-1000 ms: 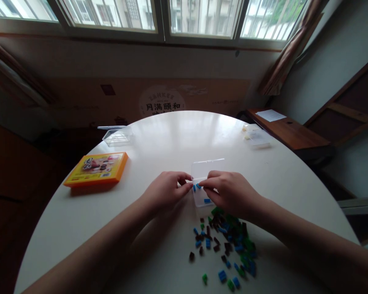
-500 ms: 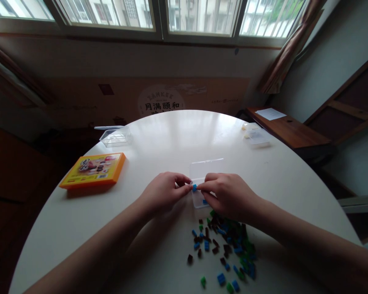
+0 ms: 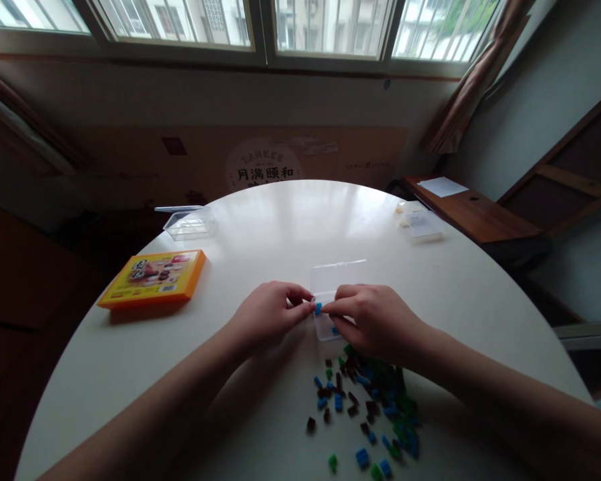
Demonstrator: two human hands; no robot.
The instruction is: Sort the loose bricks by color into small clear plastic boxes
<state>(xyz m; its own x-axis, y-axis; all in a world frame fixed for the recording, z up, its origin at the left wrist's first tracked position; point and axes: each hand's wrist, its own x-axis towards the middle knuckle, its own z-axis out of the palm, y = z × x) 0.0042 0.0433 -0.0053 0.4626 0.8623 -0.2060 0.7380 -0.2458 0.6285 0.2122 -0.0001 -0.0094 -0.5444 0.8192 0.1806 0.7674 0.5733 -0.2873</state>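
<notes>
Over an open clear plastic box (image 3: 336,276), my two hands meet at a small blue building brick (image 3: 318,308). On its left side, my left hand (image 3: 275,310) pinches it with the thumb and forefinger at the box's edge. From the right, my right hand (image 3: 373,314) has its fingertips closed against the same brick; its hidden fingers cannot be made out. Another blue brick (image 3: 335,331) shows in the box beneath my right thumb. Close in front of the box lies a loose pile of small blue, green and brown bricks (image 3: 373,394), partly under my right wrist.
A flat orange and yellow box (image 3: 153,277) lies at the left of the round white table (image 3: 260,234). Behind it stands an open clear container (image 3: 187,224). At the back right is another clear box (image 3: 421,224) with pale pieces beside it. A wooden desk (image 3: 491,217) holds paper.
</notes>
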